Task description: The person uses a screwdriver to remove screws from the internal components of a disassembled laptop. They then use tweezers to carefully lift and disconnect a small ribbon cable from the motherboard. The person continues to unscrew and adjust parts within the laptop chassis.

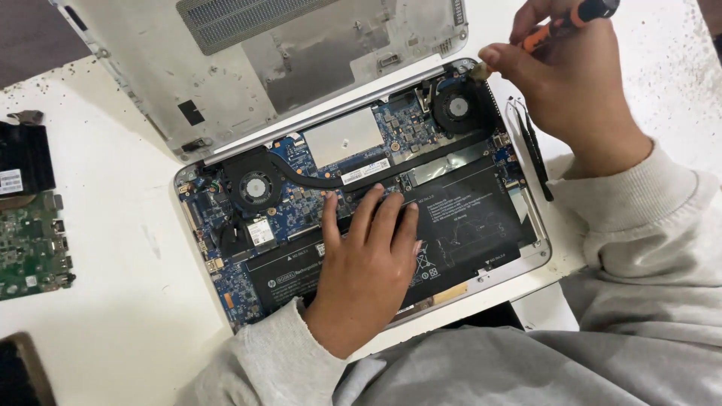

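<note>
An opened laptop point(226, 301) lies bottom up on the white table, its blue circuit board, two fans and black battery point(474, 218) exposed. My left hand point(368, 259) rests flat on the battery, fingers spread toward the board. My right hand point(560, 79) grips an orange and black screwdriver point(575, 15) near the laptop's far right corner, beside the right fan point(457, 109). The screwdriver's tip is hidden behind my fingers. The left fan point(256, 186) is joined to the right one by a dark heat pipe.
The removed silver bottom cover point(150, 68) leans at the laptop's far edge. A green circuit board point(30, 244) and a black part point(26, 154) lie at the table's left. A thin black strip point(535, 154) lies right of the laptop.
</note>
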